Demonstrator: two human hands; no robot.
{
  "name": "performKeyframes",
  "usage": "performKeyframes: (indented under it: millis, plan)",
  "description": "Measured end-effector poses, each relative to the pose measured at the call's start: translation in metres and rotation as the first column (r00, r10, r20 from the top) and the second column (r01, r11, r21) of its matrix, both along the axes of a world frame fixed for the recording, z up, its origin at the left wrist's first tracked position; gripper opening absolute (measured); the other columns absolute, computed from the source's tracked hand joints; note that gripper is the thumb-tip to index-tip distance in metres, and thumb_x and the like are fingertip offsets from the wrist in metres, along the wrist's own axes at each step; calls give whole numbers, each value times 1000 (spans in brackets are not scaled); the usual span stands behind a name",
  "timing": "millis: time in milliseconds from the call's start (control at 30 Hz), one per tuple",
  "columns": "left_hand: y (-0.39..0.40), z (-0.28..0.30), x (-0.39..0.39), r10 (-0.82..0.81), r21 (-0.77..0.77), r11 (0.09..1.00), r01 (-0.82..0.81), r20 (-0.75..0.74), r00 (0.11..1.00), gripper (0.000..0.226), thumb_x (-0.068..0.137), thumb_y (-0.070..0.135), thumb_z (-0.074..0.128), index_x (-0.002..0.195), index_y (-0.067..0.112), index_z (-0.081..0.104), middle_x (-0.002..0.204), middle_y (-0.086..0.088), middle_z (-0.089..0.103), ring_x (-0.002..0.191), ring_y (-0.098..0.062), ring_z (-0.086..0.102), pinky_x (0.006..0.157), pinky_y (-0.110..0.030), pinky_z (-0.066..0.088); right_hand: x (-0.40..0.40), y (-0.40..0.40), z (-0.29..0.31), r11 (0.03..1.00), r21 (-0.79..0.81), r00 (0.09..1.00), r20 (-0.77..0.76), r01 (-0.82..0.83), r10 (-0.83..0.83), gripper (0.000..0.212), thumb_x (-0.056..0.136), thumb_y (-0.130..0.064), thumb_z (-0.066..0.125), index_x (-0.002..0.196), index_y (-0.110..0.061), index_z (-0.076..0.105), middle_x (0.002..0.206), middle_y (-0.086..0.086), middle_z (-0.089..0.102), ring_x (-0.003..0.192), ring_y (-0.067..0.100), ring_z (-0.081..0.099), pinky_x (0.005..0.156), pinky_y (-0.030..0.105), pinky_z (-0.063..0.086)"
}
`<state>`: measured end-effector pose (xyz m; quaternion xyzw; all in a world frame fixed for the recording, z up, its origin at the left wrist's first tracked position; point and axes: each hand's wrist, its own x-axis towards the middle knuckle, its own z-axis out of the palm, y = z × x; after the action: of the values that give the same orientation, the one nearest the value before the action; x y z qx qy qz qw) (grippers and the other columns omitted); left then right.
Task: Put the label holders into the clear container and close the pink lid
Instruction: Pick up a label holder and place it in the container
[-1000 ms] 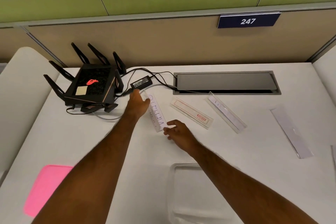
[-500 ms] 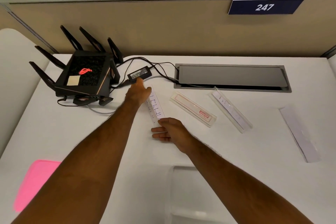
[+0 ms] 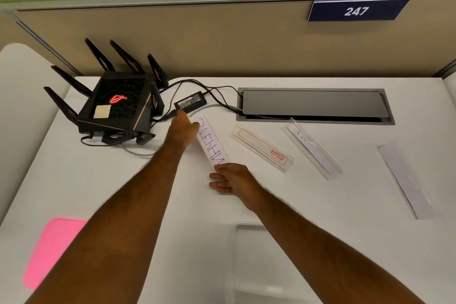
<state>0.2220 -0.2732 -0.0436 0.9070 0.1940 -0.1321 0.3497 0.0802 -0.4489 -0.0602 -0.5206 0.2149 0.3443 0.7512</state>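
Lettered label holder [image 3: 211,143] lies lengthwise, running away from viewer.

Both bare arms reach out long and straight toward twelve o'clock, the left hand [image 3: 182,128] far out with its fingers bent down and hidden from view, and the right hand [image 3: 230,179] nearer, lying flat with fingers stretched out and pointing to nine o'clock.
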Motion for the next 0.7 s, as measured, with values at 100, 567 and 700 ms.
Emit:
performKeyframes:
  millis: [100,567,700]
  plan:
    - [6,5,-7,72,-90,994,-68,39,997,41,90,12,65,127,7,49,115,-13,67,97,-25,70,76,-40,63,-3,-6,3,999,-36,999,50,-5,6,49,99,-30,62,144,-13,52,117,13,74,99,29,76,92,42,60]
    - [4,27,-62,385,-523,787,-328,0,923,44,88,-1,68,128,8,51,111,-15,71,92,-23,73,76,-36,63,-25,-47,28,972,-176,957,270,156,-104,42,91,-29,75,122,-15,50,132,11,63,96,21,76,66,32,63]
    - [-3,38,-80,434,-640,684,-351,-29,900,51,86,0,71,129,11,46,111,-18,66,94,-25,71,81,-38,62,-31,-57,44,958,-158,943,273,237,-188,53,92,-33,73,133,-20,42,132,13,61,99,23,74,65,32,63]
